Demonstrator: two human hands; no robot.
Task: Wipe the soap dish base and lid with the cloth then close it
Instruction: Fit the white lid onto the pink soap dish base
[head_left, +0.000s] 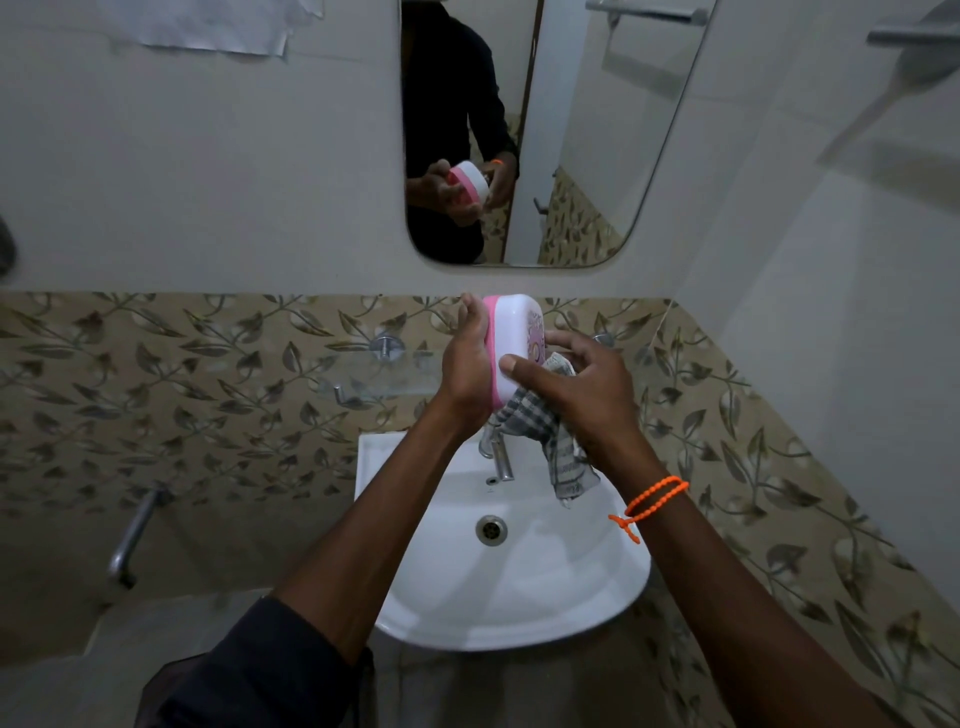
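The soap dish (511, 338) is held on edge above the sink, its pink base toward the left and its white lid with a purple label toward the right, the two halves together. My left hand (467, 369) presses flat against the pink base side. My right hand (576, 384) grips the lid side with thumb and fingers and also holds the grey checked cloth (550, 441), which hangs down from under the palm. An orange beaded band sits on my right wrist.
A white wash basin (519, 613) lies below the hands, with a chrome tap (498, 457) and drain (491, 530). A glass shelf (384, 371) is mounted on the leaf-patterned tiles at left. A mirror (571, 130) hangs above; a wall tap (130, 535) sticks out at lower left.
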